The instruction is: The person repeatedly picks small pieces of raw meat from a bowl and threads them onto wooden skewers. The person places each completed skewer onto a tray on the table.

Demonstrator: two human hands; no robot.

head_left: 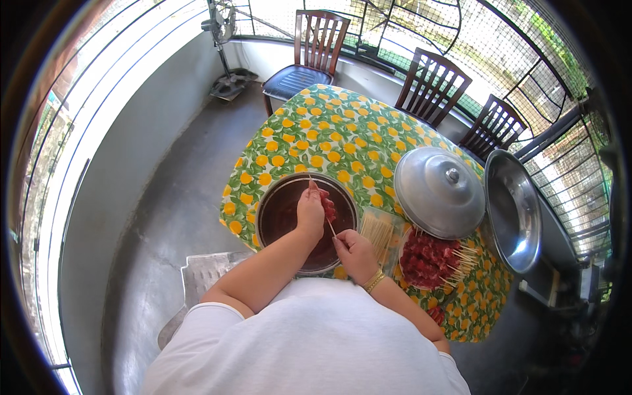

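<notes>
Over a round pot with dark reddish contents, my left hand is closed around red raw meat threaded on a thin wooden skewer. The skewer's tip shows just above my left fingers. My right hand, with a gold-coloured bracelet at the wrist, pinches the skewer's lower end. Right of the pot lies a clear pack of bare skewers. Beyond it a plate holds a heap of skewered raw meat, the stick ends pointing right.
A yellow-and-green fruit-patterned cloth covers the table. A domed metal lid and a large metal basin stand at the right. Wooden chairs line the far side. A plastic seat is at my left, a stand fan in the corner.
</notes>
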